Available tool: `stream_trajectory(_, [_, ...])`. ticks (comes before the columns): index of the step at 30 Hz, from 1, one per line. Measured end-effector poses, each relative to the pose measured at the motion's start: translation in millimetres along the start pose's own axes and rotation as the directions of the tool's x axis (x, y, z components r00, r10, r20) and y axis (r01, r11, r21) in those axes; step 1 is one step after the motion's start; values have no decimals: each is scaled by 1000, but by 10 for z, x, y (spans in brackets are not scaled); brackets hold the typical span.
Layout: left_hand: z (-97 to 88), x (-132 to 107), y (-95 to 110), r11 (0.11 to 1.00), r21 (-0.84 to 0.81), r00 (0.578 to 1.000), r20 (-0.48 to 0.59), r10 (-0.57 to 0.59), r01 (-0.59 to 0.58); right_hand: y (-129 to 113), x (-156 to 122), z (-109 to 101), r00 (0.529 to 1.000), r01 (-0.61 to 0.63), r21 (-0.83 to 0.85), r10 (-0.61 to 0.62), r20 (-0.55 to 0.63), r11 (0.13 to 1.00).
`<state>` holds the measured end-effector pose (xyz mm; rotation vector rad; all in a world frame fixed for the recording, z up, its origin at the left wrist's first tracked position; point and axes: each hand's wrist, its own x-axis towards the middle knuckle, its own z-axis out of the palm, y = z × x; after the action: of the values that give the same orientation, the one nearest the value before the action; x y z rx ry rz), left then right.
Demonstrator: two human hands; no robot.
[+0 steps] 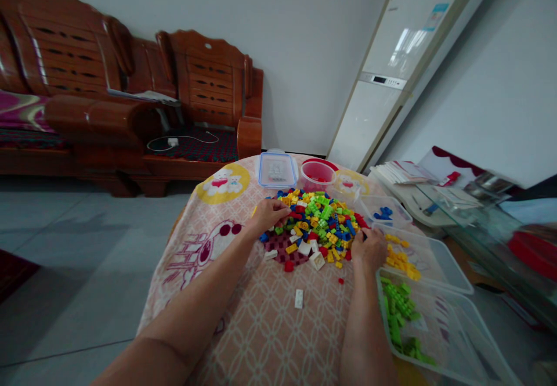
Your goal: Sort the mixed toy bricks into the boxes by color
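I see a lattice-patterned, cloth-covered worktop (261,328), clear rectangular plastic boxes (456,328) along its right, a central heap of studded plastic bricks (322,215) between left hand (268,215) and right hand (369,248), either grip pinching or spread, I cannot tell, and a blue-and-white label (436,17) too small to read.

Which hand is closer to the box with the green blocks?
The right. The right hand is near the far-left corner of the green-block box; the left hand is farther away, at the left side of the block pile.
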<state>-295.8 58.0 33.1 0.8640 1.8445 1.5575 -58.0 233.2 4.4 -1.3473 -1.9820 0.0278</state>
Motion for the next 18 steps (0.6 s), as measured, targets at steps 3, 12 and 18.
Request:
stream_trajectory(3, [58, 7, -1, 988, -157, 1000, -22, -12, 9, -7, -4, -8, 1000, 2, 3, -2, -6, 1000])
stream_trajectory(12, [359, 606, 244, 912, -382, 968, -244, 53, -147, 14, 3, 23, 999, 20, 3, -20, -38, 1000])
stream_trajectory(18, [575, 1058, 495, 957, -194, 940, -309, 148, -215, 34, 0, 51, 999, 18, 15, -17, -48, 1000])
